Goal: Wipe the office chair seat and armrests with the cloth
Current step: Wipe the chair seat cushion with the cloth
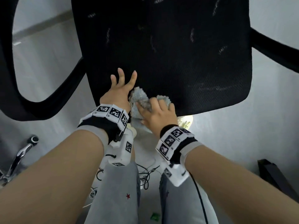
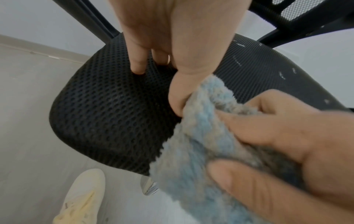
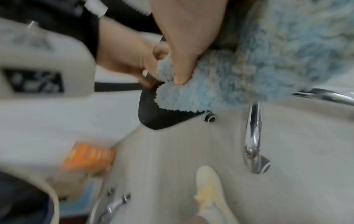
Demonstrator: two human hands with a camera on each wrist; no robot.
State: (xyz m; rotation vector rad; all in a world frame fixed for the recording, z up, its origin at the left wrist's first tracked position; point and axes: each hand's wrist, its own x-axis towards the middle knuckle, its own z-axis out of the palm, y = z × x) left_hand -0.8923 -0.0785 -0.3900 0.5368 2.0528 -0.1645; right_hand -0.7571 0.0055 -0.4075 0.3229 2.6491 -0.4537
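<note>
We hold the fluffy blue cloth (image 1: pixel 142 102) bunched at the front-left corner of the black mesh seat (image 1: pixel 178 54).

Our right hand (image 1: pixel 159 114) is curled around the cloth, fingers on top, thumb (image 3: pixel 182 63) pressing its edge; the cloth hangs past the seat's front edge, its long axis running from that edge back onto the mesh. Our left hand (image 1: pixel 119 92) lies on the seat just left of the cloth, fingers spread, thumb touching its fold. We should probably flatten the cloth for wider contact and sweep away from the corner, left hand steadying the seat. Both armrests (image 1: pixel 9 70) flank the seat, apparently unwiped.
</note>
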